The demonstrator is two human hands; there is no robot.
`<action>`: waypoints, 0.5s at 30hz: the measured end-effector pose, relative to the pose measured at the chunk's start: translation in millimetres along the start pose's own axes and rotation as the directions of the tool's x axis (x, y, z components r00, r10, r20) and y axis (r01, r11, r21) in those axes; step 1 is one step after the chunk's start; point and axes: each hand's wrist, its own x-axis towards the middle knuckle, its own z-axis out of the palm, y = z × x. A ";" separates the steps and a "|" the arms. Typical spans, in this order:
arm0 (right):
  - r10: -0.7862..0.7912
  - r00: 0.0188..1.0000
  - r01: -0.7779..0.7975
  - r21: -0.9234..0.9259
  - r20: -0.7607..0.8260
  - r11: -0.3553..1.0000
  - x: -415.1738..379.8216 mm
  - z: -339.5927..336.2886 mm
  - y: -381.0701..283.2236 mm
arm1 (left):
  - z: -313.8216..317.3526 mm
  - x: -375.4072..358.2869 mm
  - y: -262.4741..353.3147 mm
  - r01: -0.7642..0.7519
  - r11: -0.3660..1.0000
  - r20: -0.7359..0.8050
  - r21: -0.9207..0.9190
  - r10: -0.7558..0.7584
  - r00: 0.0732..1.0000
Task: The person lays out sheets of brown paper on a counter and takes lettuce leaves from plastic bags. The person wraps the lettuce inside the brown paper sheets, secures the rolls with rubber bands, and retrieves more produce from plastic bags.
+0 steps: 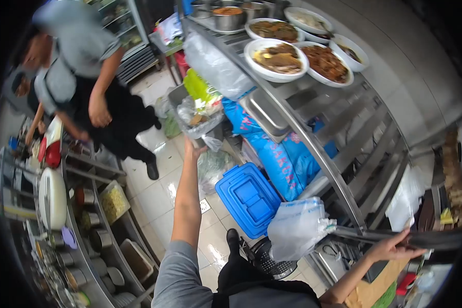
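My left hand (194, 149) reaches forward to the near edge of a grey bin (178, 96) lined with a plastic bag. Its thumb is spread from the other fingers, which are partly hidden by the bin. Yellow-green packaging (200, 92) and brown scraps fill the bin. At the right, my right hand (392, 249) is beside the corner of the slatted metal rack (339, 149), fingers apart and nothing visible between them. A blue lid (249, 197) lies below the rack's edge, next to a white plastic bag (297, 226).
Bowls of food (276, 61) stand on the rack, with blue sacks (277, 159) underneath. Two people in grey and black (113, 102) are at the left, near shelves of containers (115, 203). A perforated black stool (274, 262) is by my feet.
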 end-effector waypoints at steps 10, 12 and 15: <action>-0.046 0.826 0.022 0.050 0.562 0.998 30.2 -79.2 7.9 | -132.4 -284.0 -313.8 -0.304 -0.396 -0.129 0.866 -0.766 0.630; -0.058 0.815 -0.007 0.111 0.576 0.994 40.5 -137.4 31.0 | -104.2 -374.1 -344.8 -0.723 -0.415 -0.220 0.553 -0.909 0.354; -0.037 0.848 0.007 0.059 0.529 0.998 56.2 -247.2 100.3 | -109.2 -468.4 -401.2 -0.785 -0.257 -0.225 0.563 -0.962 0.154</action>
